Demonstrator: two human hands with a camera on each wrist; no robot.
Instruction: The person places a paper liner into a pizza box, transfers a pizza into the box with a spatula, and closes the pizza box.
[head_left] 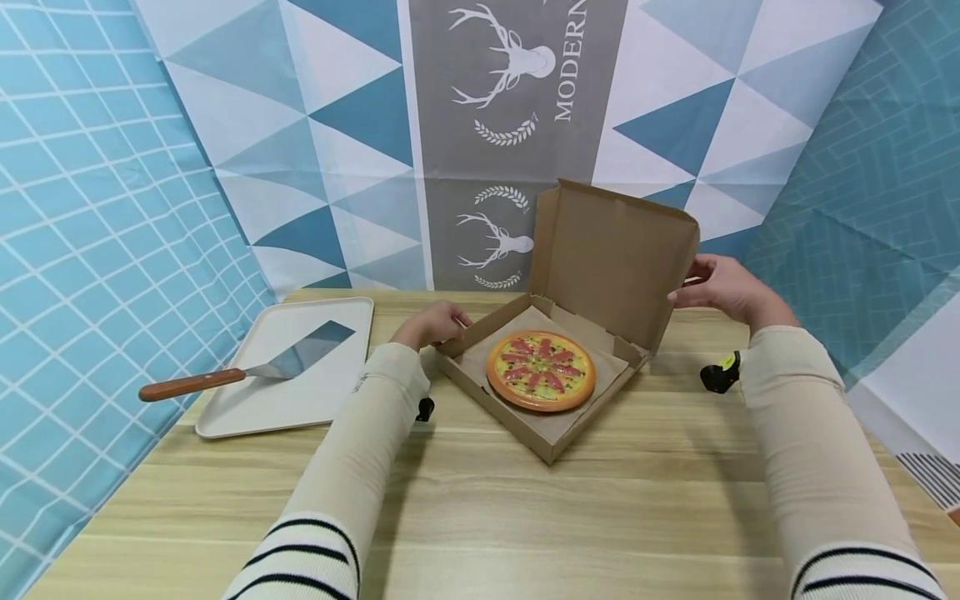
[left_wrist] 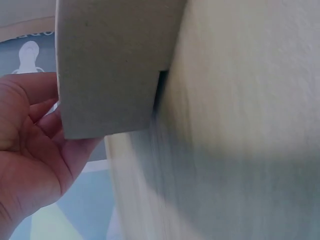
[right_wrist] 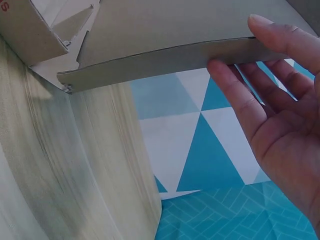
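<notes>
From the head view, my left hand [head_left: 433,323] rests at the left corner of the open brown cardboard pizza box [head_left: 555,333], fingers curled against its low side wall. My right hand [head_left: 723,287] is at the right edge of the raised lid [head_left: 615,258], fingers fairly straight and touching the lid's side flap. The lid stands nearly upright between my two hands. Inside the box, on tan paper, lies a small round toy pizza with an orange crust and red and green toppings [head_left: 541,371], closer to my left fingers than to my right. Out beyond my left fingers sits a pale rectangular tray [head_left: 225,421] holding a metal spatula with a wooden handle [head_left: 247,371]. All of it rests on a light wooden table [head_left: 480,500]. Behind hangs a cloth of blue and white triangles with a grey deer-print band [head_left: 517,125].

In the left wrist view, my left hand [left_wrist: 30,150] has its fingers bent around the edge of a cardboard flap, the fingertips hidden behind it. The blurred table fills the rest.

In the right wrist view, my right hand [right_wrist: 280,115] is spread, fingers apart and mostly straight, the thumb lying over the lid's flap edge and the fingers behind it. The wooden table runs below my fingers, the blue patterned cloth beyond.
</notes>
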